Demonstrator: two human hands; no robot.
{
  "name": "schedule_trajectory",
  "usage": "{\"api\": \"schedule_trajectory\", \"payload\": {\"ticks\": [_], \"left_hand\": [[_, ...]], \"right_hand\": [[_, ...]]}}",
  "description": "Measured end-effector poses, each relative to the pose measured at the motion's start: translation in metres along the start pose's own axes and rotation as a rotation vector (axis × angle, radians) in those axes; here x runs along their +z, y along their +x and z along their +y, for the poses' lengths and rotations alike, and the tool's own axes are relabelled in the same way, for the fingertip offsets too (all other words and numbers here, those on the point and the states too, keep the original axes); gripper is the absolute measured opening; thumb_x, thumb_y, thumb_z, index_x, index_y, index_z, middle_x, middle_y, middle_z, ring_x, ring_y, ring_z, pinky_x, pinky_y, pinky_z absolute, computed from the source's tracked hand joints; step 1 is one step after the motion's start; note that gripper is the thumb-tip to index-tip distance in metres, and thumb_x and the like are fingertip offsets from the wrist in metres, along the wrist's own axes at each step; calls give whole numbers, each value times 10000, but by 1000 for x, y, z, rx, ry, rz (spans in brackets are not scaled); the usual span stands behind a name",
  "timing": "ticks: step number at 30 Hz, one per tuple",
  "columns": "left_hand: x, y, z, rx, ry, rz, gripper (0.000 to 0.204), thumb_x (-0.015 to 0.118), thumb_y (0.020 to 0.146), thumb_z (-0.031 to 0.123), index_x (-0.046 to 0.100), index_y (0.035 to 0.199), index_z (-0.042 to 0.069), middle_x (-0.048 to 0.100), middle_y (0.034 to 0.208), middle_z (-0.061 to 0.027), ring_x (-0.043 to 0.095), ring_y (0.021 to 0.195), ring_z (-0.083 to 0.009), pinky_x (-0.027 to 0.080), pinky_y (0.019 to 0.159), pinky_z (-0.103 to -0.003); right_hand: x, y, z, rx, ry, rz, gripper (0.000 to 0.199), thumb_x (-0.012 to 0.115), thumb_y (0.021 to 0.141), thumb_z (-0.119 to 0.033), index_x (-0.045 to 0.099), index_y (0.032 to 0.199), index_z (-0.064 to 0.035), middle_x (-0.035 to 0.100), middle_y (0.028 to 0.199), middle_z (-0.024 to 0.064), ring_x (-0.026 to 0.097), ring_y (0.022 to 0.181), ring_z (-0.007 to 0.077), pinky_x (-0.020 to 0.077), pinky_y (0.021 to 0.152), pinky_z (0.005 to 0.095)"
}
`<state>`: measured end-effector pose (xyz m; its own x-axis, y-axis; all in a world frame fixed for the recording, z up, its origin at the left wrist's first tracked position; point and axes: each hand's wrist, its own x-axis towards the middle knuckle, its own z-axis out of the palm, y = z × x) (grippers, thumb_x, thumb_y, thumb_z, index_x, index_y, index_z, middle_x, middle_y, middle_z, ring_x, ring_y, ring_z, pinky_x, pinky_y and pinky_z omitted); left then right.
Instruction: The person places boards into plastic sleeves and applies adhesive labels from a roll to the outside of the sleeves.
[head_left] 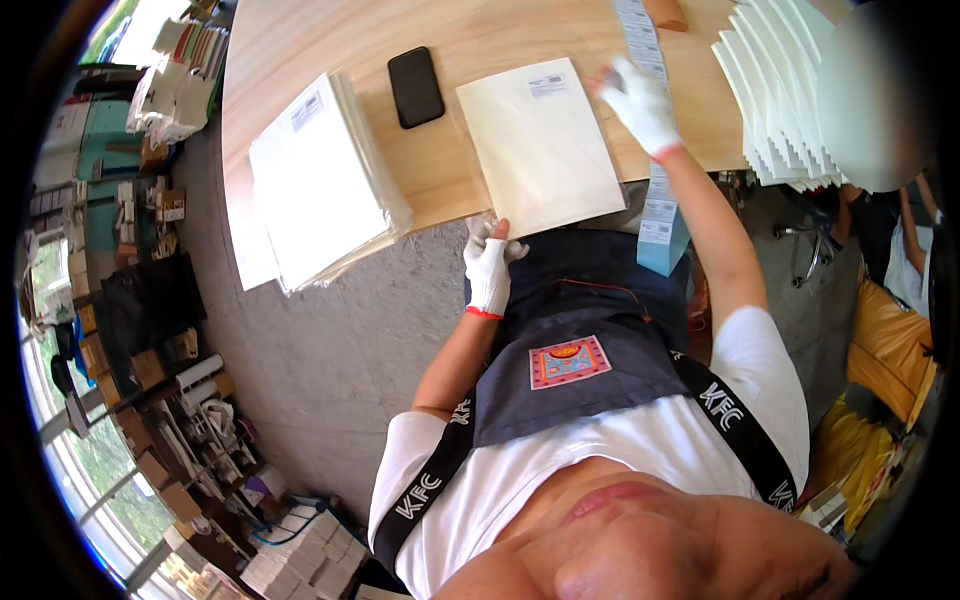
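A flat white packet (545, 160) in clear plastic wrap lies at the table's near edge, with a printed label (548, 86) near its top right corner. My left hand (488, 268), in a white glove with a red cuff, grips the packet's near left corner, thumb on top. Beyond the packet's right edge is my right hand (642, 105), gloved alike. Its fingertips point left and are blurred, so what they hold, if anything, does not show. Close beside it, a long strip of labels (655, 205) runs across the table and hangs over the near edge, its end blue.
A stack of wrapped white packets (315, 190) stands at the left, next to a black phone (416, 88). Fanned white sheets or booklets (770, 90) are piled at the right. Shelves and boxes line the left wall; yellow sacks (885, 340) lie at the right, near another person.
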<state>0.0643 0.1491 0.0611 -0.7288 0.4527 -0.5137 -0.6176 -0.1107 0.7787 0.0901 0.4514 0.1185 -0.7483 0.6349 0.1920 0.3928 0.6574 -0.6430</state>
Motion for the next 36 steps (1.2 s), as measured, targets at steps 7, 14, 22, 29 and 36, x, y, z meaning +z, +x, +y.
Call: {"api": "schedule_trajectory", "payload": {"ticks": [7, 14, 22, 29, 36], "left_hand": [[1, -19, 66, 362, 297, -186, 251, 576, 903, 129, 574, 1096, -31, 588, 843, -11, 557, 651, -71, 486, 591, -223], [-96, -46, 170, 935, 436, 411, 283, 514, 917, 106, 575, 1162, -21, 634, 1014, -120, 602, 944, -173, 519, 809, -271], [-174, 9, 167, 789, 393, 512, 401, 432, 912, 56, 463, 1311, 41, 585, 1134, -131, 569, 833, -169, 483, 656, -268], [-224, 4, 47, 840, 395, 829, 330, 426, 941, 75, 489, 1240, -51, 522, 1242, -158, 504, 1125, -239, 384, 1006, -345], [-136, 3, -35, 1039, 913, 68, 245, 523, 837, -47, 604, 1066, -7, 597, 1119, -157, 570, 1033, -290, 448, 905, -355]], "right_hand": [[8, -120, 22, 554, 780, -746, 103, 501, 869, -127, 542, 810, -54, 513, 617, -12, 454, 478, 66, 338, 429, 209], [85, -60, -144, 32, 966, -632, 269, 558, 917, -290, 574, 791, -53, 511, 609, -17, 433, 508, 63, 349, 461, 225], [100, -41, -185, 105, 586, -693, 393, 519, 895, -435, 653, 788, -81, 641, 666, 38, 602, 608, 111, 457, 595, 260], [-80, -108, -60, 161, 972, 143, 313, 474, 948, -345, 604, 1001, -66, 577, 743, 1, 536, 623, 69, 407, 508, 196], [-294, -138, 135, 539, 930, 831, 196, 496, 879, -169, 529, 1019, -36, 654, 840, 112, 536, 533, 129, 406, 419, 221]]}}
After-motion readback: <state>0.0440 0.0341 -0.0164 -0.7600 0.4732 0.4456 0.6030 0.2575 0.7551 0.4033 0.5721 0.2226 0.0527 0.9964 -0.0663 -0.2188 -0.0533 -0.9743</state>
